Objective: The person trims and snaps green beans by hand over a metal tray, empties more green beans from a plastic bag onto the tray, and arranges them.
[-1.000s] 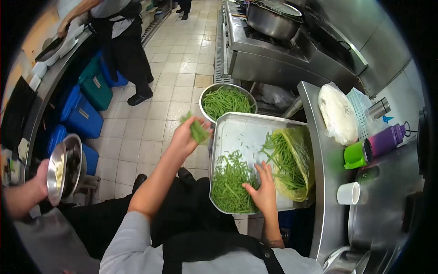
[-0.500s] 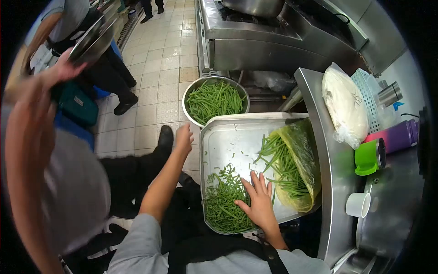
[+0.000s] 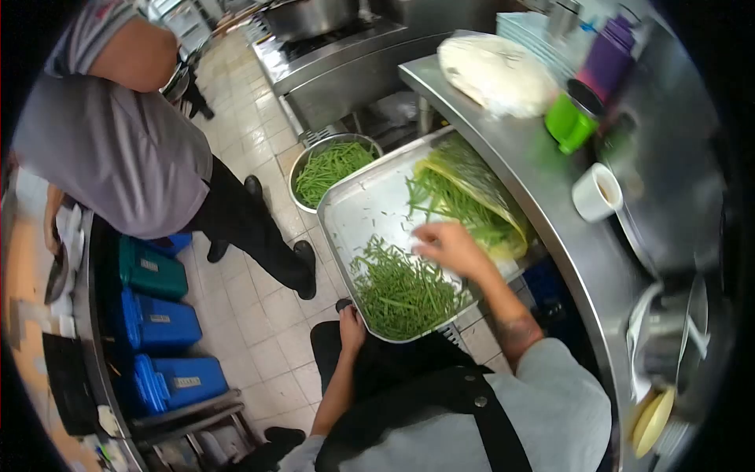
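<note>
green bean pieces (image 3: 409, 303) lie heaped in a shallow metal tray (image 3: 350, 212), just below the right hand and on the near side of it. the right hand (image 3: 450, 248) is over the tray, its fingers bent inward; it is blurred, so i cannot tell whether anything is pinched between them. the left hand (image 3: 351, 328) is low, just outside the tray's left edge and near the person's dark-clothed lap. its fingers look curled, but i cannot tell whether they grasp anything.

beyond the right hand and to its right, a yellow plastic bag (image 3: 513, 228) lies open in the tray, with long green beans (image 3: 452, 198) spilling from its mouth. a few loose scraps are scattered over the bare metal beyond the heap.

farther from both hands, past the tray's far left corner, a round metal bowl (image 3: 294, 187) holds more whole green beans (image 3: 334, 169). to the right of the right hand runs a steel counter (image 3: 523, 149) bearing a filled white plastic bag (image 3: 495, 75), a bright green mug (image 3: 568, 124), a purple bottle (image 3: 609, 53) and a white cup (image 3: 595, 194). well to the left of the left hand stand blue bins (image 3: 165, 320) and a green bin (image 3: 153, 269). beyond them another person (image 3: 130, 153) stands in a grey shirt.
</note>
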Demonstrator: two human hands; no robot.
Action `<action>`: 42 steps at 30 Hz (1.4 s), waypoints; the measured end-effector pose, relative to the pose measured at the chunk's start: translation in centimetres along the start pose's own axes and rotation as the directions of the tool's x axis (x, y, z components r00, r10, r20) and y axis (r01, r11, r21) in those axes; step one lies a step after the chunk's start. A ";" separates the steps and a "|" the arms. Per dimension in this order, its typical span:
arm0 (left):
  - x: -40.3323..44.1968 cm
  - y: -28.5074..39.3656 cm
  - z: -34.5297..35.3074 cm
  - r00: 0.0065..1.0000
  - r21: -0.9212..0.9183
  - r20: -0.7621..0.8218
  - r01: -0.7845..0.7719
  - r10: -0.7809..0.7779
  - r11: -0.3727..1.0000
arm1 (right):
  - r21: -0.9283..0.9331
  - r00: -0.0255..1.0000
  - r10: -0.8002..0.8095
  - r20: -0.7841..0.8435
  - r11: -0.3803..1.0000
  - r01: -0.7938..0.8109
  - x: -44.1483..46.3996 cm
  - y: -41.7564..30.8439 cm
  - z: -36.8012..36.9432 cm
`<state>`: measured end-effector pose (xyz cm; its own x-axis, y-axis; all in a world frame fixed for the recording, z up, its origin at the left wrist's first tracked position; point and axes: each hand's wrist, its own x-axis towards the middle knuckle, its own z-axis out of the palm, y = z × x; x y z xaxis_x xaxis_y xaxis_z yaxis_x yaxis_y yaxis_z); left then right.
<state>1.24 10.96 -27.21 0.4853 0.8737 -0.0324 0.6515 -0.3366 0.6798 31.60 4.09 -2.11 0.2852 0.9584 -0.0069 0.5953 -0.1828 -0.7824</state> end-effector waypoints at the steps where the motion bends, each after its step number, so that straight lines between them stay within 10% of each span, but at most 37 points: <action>1: 0.1 -0.4 0.1 1.000 -0.005 0.009 0.010 -0.010 1.000 | 0.107 0.996 0.029 -0.083 0.994 -0.020 0.3 0.7 -0.9; 5: -0.7 0.3 -1.5 0.997 -0.041 0.050 0.061 -0.059 0.997 | -0.330 0.957 0.197 -0.213 0.907 -0.261 1.6 4.8 -5.7; 7: -1.4 0.5 -2.1 0.994 -0.067 0.077 0.078 -0.073 0.995 | -0.461 0.778 0.056 -0.625 0.778 -0.426 6.9 17.9 -4.3; 10: -2.7 1.6 -2.7 1.000 -0.105 0.008 0.022 -0.022 0.994 | -0.502 0.839 0.183 -0.512 0.729 -0.465 3.9 7.7 -10.2; 23: -6.9 4.9 -4.7 0.998 -0.270 -0.056 -0.005 -0.010 0.963 | -0.293 0.826 0.332 -0.456 0.820 -0.492 12.0 10.3 -7.8; 31: -6.4 3.8 -4.5 0.999 -0.246 -0.037 0.021 -0.031 0.969 | -0.521 0.872 0.012 -0.489 0.798 -0.303 7.6 7.9 -5.0; 34: -5.8 3.1 -3.8 0.998 -0.279 -0.063 0.010 -0.029 0.960 | -0.425 0.748 0.222 -0.626 0.707 -0.565 8.6 9.4 -5.2; 42: -5.7 2.5 -3.7 0.988 -0.323 -0.044 0.129 -0.151 0.938 | -0.332 0.783 0.281 -0.555 0.788 -0.519 11.5 10.7 -8.1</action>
<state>-2.08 6.47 -22.60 0.3555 0.9291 -0.1023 0.4849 -0.0898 0.8699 47.29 11.35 -5.55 0.8078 0.5770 0.1204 0.5705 -0.7139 -0.4061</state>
